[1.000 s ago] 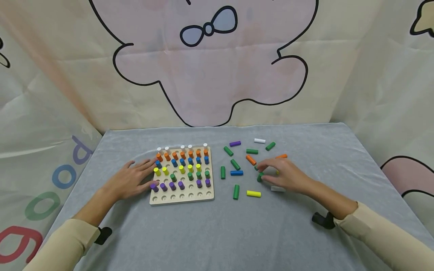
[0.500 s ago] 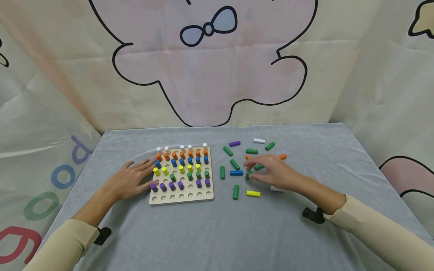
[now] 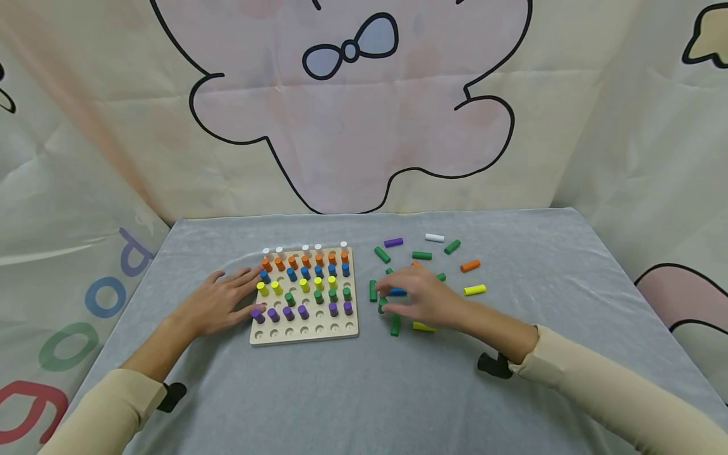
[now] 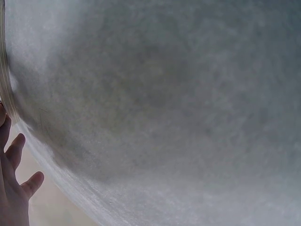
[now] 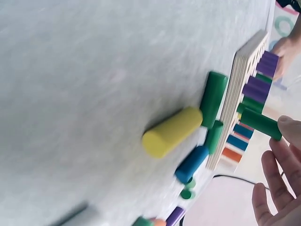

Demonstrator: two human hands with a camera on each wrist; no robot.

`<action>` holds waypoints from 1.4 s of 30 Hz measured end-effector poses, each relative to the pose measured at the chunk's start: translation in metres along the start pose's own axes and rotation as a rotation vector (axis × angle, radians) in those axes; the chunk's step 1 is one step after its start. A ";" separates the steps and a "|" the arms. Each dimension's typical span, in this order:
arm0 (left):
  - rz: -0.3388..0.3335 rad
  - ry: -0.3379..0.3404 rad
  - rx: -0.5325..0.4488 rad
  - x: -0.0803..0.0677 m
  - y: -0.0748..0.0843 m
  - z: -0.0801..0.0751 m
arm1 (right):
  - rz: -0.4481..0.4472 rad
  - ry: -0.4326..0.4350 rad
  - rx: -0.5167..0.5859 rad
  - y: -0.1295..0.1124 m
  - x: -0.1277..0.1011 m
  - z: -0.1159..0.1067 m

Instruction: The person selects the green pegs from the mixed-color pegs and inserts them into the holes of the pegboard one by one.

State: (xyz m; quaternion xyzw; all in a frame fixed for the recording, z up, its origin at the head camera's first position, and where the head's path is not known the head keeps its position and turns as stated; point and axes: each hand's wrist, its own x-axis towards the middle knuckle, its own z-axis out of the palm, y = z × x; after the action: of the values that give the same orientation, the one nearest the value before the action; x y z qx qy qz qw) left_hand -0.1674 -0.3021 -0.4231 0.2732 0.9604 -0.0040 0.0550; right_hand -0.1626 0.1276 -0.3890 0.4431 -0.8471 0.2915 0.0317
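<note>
Right wrist view: the right hand's (image 5: 282,183) fingers (image 5: 291,129) pinch a green peg (image 5: 260,123), held above the worktop (image 3: 352,392) just right of the pegboard (image 3: 307,332). Left hand (image 3: 218,303) lies flat, fingers straight, touching the pegboard's left edge. Loose pegs (image 3: 474,289) lie scattered nearby.

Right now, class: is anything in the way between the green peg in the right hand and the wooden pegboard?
Nothing visible blocks it. The right hand pinches a green wooden cylinder peg above the grey cloth, and only open cloth separates it from the wooden pegboard. Loose pegs lie flat below it, not in its way.
</note>
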 end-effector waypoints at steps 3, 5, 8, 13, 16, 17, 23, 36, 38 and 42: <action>-0.002 -0.004 -0.002 0.000 0.000 0.000 | 0.003 -0.013 -0.003 -0.006 0.004 0.005; -0.001 -0.005 -0.005 0.000 0.000 0.000 | 0.003 -0.022 -0.003 -0.009 0.007 0.008; -0.001 -0.002 -0.003 0.000 0.000 0.001 | -0.012 -0.024 -0.009 -0.013 0.011 0.013; 0.001 0.006 0.002 0.000 -0.001 0.001 | -0.060 0.002 -0.010 -0.017 0.016 0.019; 0.000 0.003 0.004 0.000 -0.001 0.002 | -0.080 0.026 -0.004 -0.019 0.017 0.023; -0.001 0.001 0.005 0.000 -0.001 0.002 | -0.083 0.032 0.000 -0.020 0.017 0.024; -0.003 0.000 0.003 0.000 0.000 0.000 | -0.102 0.054 0.002 -0.022 0.020 0.032; 0.007 0.000 0.005 0.000 -0.001 0.002 | -0.090 0.008 -0.011 -0.027 0.023 0.044; 0.013 0.007 0.005 0.000 -0.001 0.002 | -0.088 0.001 -0.012 -0.026 0.024 0.045; 0.024 0.018 0.008 -0.001 -0.002 0.002 | -0.085 -0.015 -0.013 -0.025 0.024 0.047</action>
State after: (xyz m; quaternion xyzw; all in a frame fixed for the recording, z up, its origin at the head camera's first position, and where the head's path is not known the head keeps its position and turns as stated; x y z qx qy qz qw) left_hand -0.1673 -0.3041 -0.4246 0.2849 0.9575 -0.0049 0.0453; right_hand -0.1484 0.0745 -0.4090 0.4807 -0.8296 0.2811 0.0404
